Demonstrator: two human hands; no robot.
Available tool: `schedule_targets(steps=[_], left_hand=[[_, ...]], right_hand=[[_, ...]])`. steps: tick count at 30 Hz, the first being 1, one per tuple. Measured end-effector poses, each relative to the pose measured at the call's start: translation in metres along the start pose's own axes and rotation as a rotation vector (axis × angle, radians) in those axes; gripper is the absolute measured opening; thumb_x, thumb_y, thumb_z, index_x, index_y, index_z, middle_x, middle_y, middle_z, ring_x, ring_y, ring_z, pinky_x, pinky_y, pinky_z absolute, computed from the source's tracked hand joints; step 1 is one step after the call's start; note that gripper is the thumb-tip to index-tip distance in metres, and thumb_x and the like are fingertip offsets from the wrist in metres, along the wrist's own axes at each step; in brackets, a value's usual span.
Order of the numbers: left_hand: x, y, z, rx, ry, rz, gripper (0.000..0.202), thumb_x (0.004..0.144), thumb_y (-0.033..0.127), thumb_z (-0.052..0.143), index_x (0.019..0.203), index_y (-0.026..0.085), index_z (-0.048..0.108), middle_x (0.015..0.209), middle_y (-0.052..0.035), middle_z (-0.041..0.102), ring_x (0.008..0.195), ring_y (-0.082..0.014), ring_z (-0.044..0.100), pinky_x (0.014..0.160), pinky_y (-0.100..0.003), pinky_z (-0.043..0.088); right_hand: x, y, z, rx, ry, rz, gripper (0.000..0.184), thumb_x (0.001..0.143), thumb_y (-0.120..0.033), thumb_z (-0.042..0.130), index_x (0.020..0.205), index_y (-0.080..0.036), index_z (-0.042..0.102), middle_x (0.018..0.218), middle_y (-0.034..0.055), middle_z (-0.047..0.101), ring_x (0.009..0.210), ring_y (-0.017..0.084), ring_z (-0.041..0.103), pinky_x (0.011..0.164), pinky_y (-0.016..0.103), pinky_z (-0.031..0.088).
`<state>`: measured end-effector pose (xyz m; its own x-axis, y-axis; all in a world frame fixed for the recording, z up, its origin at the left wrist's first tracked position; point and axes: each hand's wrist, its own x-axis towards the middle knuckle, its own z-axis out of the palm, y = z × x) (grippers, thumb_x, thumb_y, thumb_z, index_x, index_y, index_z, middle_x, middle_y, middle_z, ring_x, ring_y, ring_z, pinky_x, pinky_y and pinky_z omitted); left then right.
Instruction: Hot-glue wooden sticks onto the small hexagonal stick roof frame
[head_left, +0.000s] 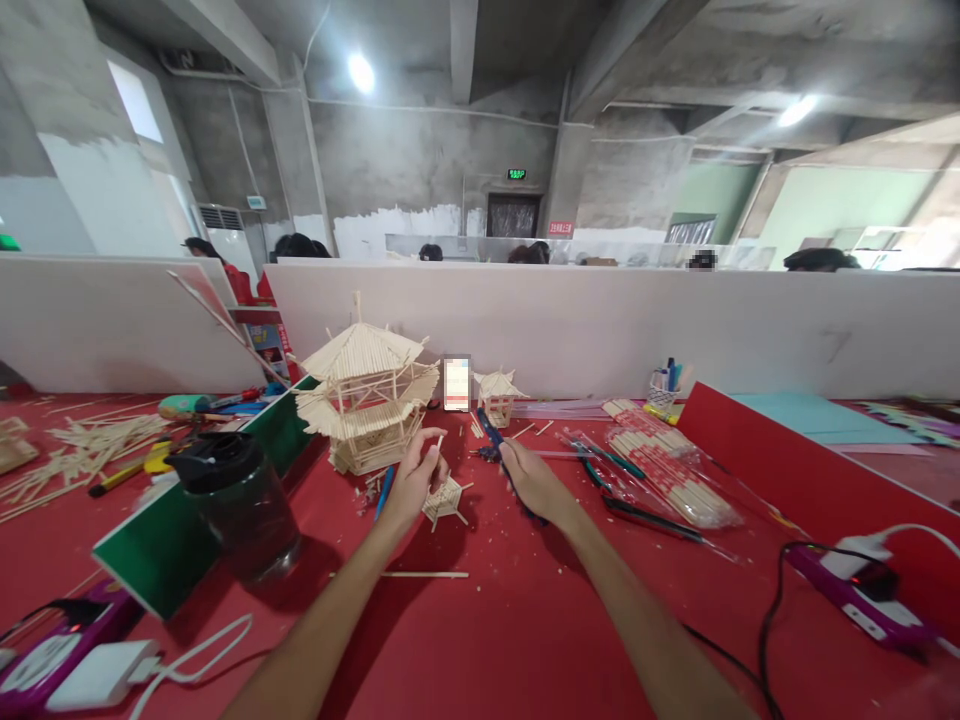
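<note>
My left hand is closed, its thumb and fingers pinching a short wooden stick that points upward. Just below and beside those fingers lies a small six-sided stick frame with spokes jutting out. My right hand is wrapped round a long dark blue hand tool; its exact kind is unclear. Behind the left hand stands a large tiered pavilion model made of wooden sticks. A smaller pavilion model stands farther back, near the tool's tip.
A dark water bottle stands left, against a green divider. Bagged sticks and a black-handled tool lie right. A lit phone leans at the back. A power strip with cables sits right. One loose stick lies in front.
</note>
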<state>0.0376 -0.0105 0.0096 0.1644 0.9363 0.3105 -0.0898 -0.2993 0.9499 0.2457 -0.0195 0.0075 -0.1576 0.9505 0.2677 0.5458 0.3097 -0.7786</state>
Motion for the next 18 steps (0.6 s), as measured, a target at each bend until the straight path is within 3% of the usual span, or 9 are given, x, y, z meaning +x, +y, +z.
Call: schedule_targets(steps=[3, 8, 14, 18], left_hand=[[0.002, 0.0, -0.003, 0.025, -0.017, -0.006, 0.045, 0.083, 0.057, 0.053, 0.109, 0.022, 0.045, 0.05, 0.0086, 0.051, 0.042, -0.0092, 0.042, 0.044, -0.02, 0.031], [0.005, -0.004, -0.007, -0.015, -0.057, -0.05, 0.039, 0.078, 0.051, 0.061, 0.097, 0.022, 0.043, 0.059, 0.005, 0.062, 0.047, -0.0102, 0.05, 0.05, -0.022, 0.037], [0.005, -0.006, -0.008, -0.02, -0.093, -0.151, 0.043, 0.07, 0.049, 0.069, 0.087, 0.021, 0.042, 0.07, -0.0021, 0.07, 0.057, -0.0132, 0.059, 0.057, -0.024, 0.042], [0.003, -0.001, -0.007, 0.023, -0.121, -0.157, 0.04, 0.071, 0.049, 0.071, 0.084, 0.019, 0.047, 0.076, -0.0052, 0.071, 0.061, -0.0129, 0.059, 0.06, -0.024, 0.044]], right_hand=[[0.004, 0.007, -0.028, -0.268, 0.108, -0.039, 0.042, 0.097, -0.049, 0.038, 0.118, -0.017, 0.055, 0.111, 0.013, 0.064, 0.104, 0.025, 0.06, 0.087, 0.034, 0.043], [0.003, 0.034, -0.068, -0.736, 0.139, 0.025, 0.047, 0.089, -0.049, 0.054, 0.118, -0.012, 0.058, 0.109, 0.0179, 0.064, 0.105, 0.031, 0.059, 0.087, 0.037, 0.041], [-0.003, 0.063, -0.094, -0.878, -0.081, 0.016, 0.06, 0.077, -0.046, 0.069, 0.126, -0.013, 0.058, 0.126, 0.0187, 0.06, 0.113, 0.033, 0.057, 0.094, 0.039, 0.04], [-0.006, 0.073, -0.099, -0.897, -0.221, 0.09, 0.058, 0.069, -0.035, 0.079, 0.12, -0.012, 0.063, 0.124, 0.0197, 0.061, 0.112, 0.033, 0.058, 0.094, 0.038, 0.042]])
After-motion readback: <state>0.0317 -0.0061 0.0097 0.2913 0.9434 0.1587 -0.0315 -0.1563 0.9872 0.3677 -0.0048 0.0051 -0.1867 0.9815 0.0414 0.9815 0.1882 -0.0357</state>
